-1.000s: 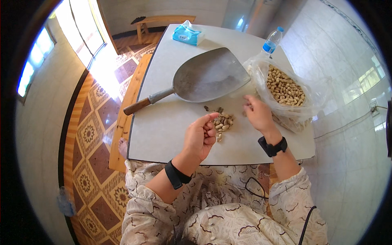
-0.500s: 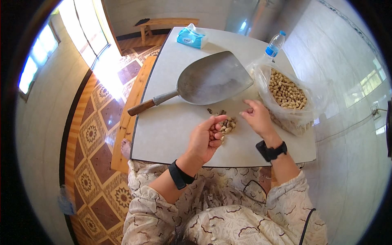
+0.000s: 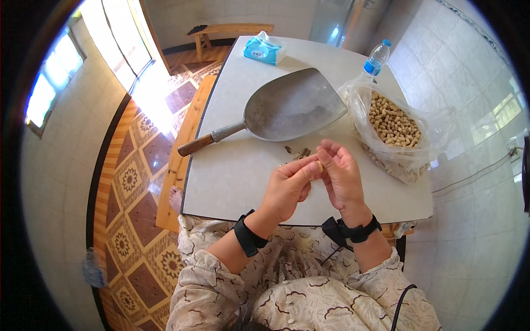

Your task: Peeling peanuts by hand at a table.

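Over the near part of the table, my two hands meet at the fingertips. My left hand (image 3: 287, 187) is closed, thumb and forefinger pinching a small pale peanut (image 3: 319, 166); whether more lies in its curled palm is hidden. Against the same peanut press the thumb and fingers of my right hand (image 3: 344, 179), its other fingers bent. Brown peanut shells (image 3: 301, 153) show on the table just beyond my hands, which cover most of that small heap. To the right stands a clear plastic bag (image 3: 361, 113), open at the top, full of unshelled peanuts (image 3: 395, 122).
A metal scoop (image 3: 292, 107) with a wooden handle lies across the pale table (image 3: 221, 187). At the far side are a blue tissue pack (image 3: 264, 51) and a water bottle (image 3: 377, 58). A wooden bench (image 3: 190, 118) runs along the left edge; a tiled wall (image 3: 475, 182) is at right.
My right hand has moved left and nearer to me, meeting my left hand. Both now hold one peanut between their fingertips. The heap beneath is largely covered.
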A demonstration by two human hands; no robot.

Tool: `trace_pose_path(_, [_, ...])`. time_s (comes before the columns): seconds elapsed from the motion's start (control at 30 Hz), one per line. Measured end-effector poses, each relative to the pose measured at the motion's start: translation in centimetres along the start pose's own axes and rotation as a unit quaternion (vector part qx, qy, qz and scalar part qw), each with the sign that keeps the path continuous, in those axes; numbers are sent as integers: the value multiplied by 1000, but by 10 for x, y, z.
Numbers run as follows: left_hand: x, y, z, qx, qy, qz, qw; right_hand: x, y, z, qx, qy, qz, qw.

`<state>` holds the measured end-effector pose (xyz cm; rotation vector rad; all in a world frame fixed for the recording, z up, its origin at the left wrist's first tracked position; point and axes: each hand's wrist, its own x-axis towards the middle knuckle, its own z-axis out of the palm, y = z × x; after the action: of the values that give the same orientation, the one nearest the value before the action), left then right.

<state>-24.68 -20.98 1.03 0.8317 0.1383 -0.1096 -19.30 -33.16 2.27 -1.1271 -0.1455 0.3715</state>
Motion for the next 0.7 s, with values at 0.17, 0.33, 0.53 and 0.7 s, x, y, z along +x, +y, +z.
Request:
trace_pose_path(0.17, [-2, 5, 1, 166, 5, 99, 981, -1, -2, 15, -4, 65, -40, 997])
trace_pose_path(0.33, [-2, 17, 7, 171, 7, 52, 984, -11, -4, 10, -73, -43, -41, 996])
trace_pose_path(0.53, [65, 59, -8, 159, 134, 33, 978, -13, 5, -28, -86, 11, 33, 996])
trace_pose_path(0.7, [135, 68, -44, 95, 236, -23, 967, -27, 10, -53, -86, 20, 26, 996])
